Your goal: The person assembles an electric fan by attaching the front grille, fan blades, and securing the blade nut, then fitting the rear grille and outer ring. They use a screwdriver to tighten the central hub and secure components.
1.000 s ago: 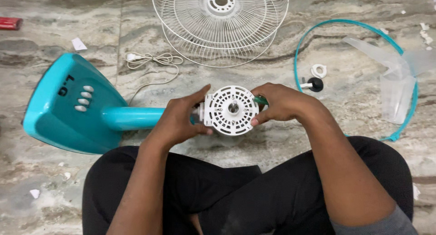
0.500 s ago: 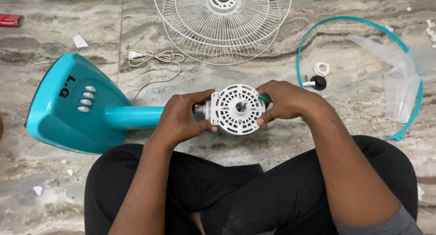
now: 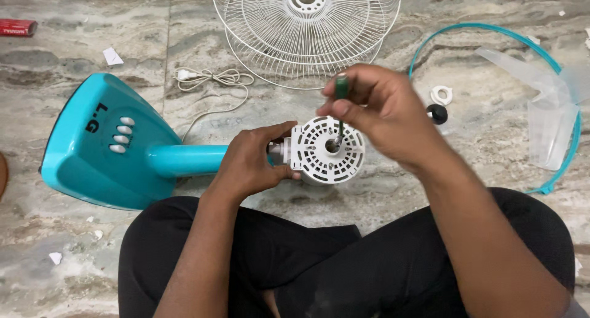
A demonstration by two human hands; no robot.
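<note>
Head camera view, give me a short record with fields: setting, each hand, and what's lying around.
Setting: person seated on a marble floor
Left hand: grips the neck behind the white motor housing
Right hand: holds a green-handled screwdriver, tip at the housing's centre
Fan stand: teal, lying on its side
Behind: white wire grilles, coiled power cord
Right side: teal ring, clear blade, black knob

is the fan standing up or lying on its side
Lying on its side. The teal base is tipped up on the stone floor, its pole running level to the white motor housing held by the left hand.
</note>
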